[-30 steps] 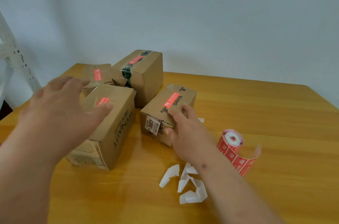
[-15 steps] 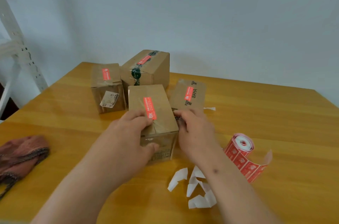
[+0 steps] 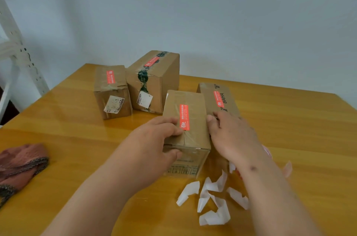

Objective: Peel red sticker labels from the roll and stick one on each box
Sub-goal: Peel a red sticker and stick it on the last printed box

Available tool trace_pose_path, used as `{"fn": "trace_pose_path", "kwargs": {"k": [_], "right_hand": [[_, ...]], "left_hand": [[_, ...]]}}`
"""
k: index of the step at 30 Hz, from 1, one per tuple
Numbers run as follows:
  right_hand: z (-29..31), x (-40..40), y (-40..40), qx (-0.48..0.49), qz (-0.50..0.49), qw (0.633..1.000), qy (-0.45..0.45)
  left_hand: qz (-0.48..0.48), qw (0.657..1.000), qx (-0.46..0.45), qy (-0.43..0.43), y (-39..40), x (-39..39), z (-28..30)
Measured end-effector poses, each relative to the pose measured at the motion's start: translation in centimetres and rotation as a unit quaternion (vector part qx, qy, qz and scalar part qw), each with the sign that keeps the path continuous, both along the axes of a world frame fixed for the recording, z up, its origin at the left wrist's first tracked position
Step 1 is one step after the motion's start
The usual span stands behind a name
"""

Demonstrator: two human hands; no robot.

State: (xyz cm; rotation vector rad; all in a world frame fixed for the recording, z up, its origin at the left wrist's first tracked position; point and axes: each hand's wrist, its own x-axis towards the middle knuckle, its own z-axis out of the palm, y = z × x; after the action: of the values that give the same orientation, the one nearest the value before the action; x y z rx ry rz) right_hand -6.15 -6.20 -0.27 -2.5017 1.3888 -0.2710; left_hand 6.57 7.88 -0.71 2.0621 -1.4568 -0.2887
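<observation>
Plain pale-blue wall at the back, and a glossy yellow-orange wooden table (image 3: 289,129) filling the lower frame. Four brown cardboard boxes are seen in the middle of the frame, and each one already carries a red sticker label, so the task is judged pretty much done.

The nearest brown box (image 3: 185,125) at centre is gripped by the left hand (image 3: 152,145): fingers are curled over its top edge beside the red sticker label (image 3: 184,117), with the thumb pressed on the front face. The right hand (image 3: 229,135) is laid against the box's right side, fingers fairly straight, nothing pinched. The "BAHA" printed box (image 3: 220,100) sits just behind that hand.

The red label roll (image 3: 267,151) is mostly hidden behind the right wrist at centre right, so a careless pull-back could knock it rolling. Curled white backing scraps (image 3: 212,197) at lower centre could be swept off the table the same way. If the box is shoved further, its neighbour could be bumped out of line.
</observation>
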Motion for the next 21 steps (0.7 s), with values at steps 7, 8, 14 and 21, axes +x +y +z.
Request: {"fn": "trace_pose_path", "kwargs": {"k": [7,8,14,21], "right_hand": [[0.0,1.5,-1.7,0.034,0.049,0.997,-0.048],[0.1,1.6,-2.0,0.039,0.058,0.996,-0.049],[-0.1,2.5,-3.6,-0.023,0.075,0.997,0.025],[-0.3,4.9,-5.3,-0.050,0.014,0.997,0.057]], "left_hand": [[0.028,0.999,-0.022,-0.014,-3.9,1.4,-1.1],[0.041,0.998,-0.028,-0.030,-4.6,1.7,-1.3],[0.086,0.990,-0.065,-0.092,-8.3,2.7,-2.1],[0.078,0.994,-0.012,-0.081,-11.2,3.3,-1.9]]}}
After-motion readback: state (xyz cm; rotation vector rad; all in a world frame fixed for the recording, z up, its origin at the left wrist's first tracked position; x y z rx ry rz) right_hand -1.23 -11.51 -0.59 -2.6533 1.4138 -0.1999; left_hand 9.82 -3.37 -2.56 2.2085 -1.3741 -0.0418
